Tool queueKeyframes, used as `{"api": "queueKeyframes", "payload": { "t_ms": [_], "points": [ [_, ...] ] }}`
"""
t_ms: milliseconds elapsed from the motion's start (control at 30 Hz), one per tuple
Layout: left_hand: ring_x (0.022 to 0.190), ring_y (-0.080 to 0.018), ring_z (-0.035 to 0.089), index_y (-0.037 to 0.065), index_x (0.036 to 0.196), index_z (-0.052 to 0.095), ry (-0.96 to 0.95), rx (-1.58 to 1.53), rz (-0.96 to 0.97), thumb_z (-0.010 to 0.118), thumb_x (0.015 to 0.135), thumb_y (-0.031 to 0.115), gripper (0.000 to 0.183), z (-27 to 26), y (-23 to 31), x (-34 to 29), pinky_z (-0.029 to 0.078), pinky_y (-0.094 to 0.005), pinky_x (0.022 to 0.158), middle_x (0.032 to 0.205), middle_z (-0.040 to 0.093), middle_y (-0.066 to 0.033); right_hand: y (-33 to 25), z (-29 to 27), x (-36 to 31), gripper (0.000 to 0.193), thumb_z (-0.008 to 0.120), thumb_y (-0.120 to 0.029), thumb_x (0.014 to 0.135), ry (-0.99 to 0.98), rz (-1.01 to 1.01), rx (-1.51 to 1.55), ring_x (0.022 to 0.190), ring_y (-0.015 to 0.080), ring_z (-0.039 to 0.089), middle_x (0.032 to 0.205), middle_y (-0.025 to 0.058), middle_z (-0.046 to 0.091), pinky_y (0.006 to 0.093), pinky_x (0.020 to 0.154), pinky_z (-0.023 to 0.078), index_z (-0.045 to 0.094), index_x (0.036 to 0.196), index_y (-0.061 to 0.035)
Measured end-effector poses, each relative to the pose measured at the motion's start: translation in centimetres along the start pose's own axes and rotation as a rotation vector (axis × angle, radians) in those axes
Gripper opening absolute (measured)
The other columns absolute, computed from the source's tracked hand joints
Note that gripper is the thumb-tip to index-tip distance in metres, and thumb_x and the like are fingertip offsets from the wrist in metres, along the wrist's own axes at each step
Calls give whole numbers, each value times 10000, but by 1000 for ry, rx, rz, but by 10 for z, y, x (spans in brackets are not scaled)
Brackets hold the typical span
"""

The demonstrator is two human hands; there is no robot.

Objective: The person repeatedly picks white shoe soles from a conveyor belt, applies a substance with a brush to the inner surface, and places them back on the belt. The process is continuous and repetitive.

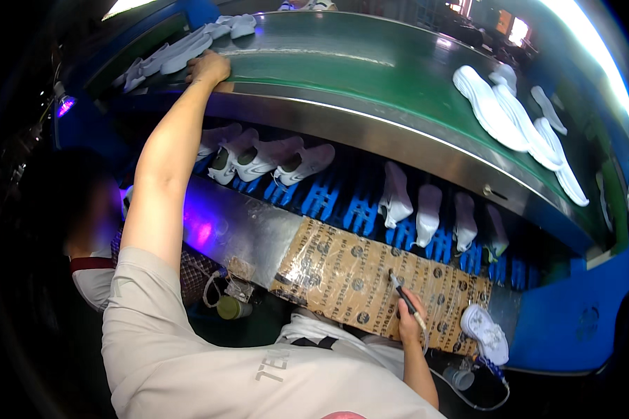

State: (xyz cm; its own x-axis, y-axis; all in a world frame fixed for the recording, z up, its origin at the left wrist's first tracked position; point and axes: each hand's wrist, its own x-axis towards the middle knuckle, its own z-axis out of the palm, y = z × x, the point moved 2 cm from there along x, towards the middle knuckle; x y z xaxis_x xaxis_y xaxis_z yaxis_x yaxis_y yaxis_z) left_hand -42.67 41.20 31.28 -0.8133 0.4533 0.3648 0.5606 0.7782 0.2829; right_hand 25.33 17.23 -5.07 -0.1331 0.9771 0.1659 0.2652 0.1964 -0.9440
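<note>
My left hand (210, 68) reaches far out to the left over the upper green belt. Its fingers are curled at the near edge of a white shoe sole (186, 57), one of several lying together there; the fingertips are partly hidden. Low on the right, my right hand (410, 322) grips a slim pen-shaped applicator (407, 297) with a dark grip, a pale tip and a thin hose. The applicator's tip points up over the printed brown paper (342, 269) that covers the metal ledge.
Light-coloured shoe uppers (304, 164) stand on blue holders (321, 199) below the belt. More white soles (493, 108) lie on the belt's right. A white shoe-like piece (484, 334) sits at the paper's right end. Another person (91, 279) is close at left.
</note>
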Motion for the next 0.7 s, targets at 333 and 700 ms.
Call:
{"api": "queueKeyframes", "payload": {
  "t_ms": [333,700],
  "points": [
    [1464,-546,251,145,1623,215,3,94,-9,609,917,501,884,64,-170,226,262,-742,1104,1561,310,-357,-31,9,6,291,747,-65,858,5,-57,-112,874,260,657,951,135,692,333,803,506,735,1142,-3],
    [1125,-427,664,-58,1189,641,218,83,240,794,777,515,722,-7,-112,82,517,-479,970,1196,685,-293,-34,9,5,289,714,-59,873,-23,-89,-113,874,257,678,974,147,702,325,797,522,728,1157,-6]
  ]
}}
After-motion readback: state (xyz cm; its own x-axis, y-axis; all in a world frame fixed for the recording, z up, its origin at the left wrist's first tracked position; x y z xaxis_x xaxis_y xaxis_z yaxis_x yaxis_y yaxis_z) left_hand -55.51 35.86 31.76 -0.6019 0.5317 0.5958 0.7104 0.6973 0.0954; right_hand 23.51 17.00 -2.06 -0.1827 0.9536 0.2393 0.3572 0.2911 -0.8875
